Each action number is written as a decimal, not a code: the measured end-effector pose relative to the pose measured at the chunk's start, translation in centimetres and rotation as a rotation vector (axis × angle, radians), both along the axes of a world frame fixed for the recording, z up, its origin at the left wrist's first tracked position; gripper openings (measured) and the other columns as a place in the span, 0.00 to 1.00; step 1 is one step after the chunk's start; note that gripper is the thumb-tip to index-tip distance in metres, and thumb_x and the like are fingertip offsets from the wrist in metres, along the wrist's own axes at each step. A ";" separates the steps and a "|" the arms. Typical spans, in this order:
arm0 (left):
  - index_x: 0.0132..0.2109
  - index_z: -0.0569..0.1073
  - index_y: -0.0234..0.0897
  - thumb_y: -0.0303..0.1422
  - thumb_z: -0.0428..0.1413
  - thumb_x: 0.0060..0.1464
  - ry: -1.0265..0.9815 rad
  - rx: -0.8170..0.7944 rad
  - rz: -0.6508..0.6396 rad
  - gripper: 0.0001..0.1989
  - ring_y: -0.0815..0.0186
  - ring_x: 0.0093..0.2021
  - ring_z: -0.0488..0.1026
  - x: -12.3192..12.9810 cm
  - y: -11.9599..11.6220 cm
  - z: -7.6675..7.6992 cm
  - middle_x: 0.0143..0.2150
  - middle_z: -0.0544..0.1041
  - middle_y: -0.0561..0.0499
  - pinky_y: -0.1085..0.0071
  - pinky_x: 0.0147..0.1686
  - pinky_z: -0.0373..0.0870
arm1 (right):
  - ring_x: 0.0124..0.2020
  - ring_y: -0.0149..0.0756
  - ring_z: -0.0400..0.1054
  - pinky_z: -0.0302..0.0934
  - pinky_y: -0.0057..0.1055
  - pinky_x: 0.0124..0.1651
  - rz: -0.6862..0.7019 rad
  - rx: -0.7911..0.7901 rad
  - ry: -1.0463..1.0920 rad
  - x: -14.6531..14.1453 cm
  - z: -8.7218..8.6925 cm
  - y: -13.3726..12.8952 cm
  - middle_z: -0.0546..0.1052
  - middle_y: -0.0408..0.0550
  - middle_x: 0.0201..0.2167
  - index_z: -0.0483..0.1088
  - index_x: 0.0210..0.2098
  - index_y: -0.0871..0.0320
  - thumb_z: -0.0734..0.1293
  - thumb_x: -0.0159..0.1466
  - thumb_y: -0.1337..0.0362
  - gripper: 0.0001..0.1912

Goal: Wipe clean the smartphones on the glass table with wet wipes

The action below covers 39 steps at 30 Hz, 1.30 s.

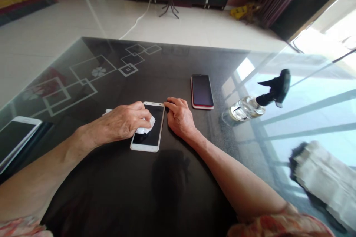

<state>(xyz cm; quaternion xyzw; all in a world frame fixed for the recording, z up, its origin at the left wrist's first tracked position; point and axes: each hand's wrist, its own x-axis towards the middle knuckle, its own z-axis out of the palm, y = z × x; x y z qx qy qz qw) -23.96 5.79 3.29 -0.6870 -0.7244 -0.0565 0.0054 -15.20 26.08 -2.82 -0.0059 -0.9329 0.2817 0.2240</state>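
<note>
Currently | white phone (148,140), on glossy table (172,64), under our left hand (125,121) | left fingers clamped on tissue (148,126) | right hand (180,117) curled, fingers together, one at phone's corner | risk: pressing hard, we could skid it, bracing slight

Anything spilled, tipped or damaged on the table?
Nothing stands out. The spray bottle stands upright, its slant probably lens distortion; the white phone under the left hand and tissue shows no visible crack. Glare at right could hide drops.
</note>
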 end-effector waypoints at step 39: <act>0.46 0.77 0.44 0.22 0.49 0.60 0.141 0.074 0.094 0.16 0.63 0.44 0.67 0.3 2.1 -1.0 0.47 0.76 0.51 0.72 0.38 0.69 | 0.53 0.44 0.64 0.60 0.38 0.59 -0.004 -0.008 0.006 -0.1 0.1 0.0 0.75 0.52 0.51 0.78 0.43 0.59 0.60 0.59 0.75 0.19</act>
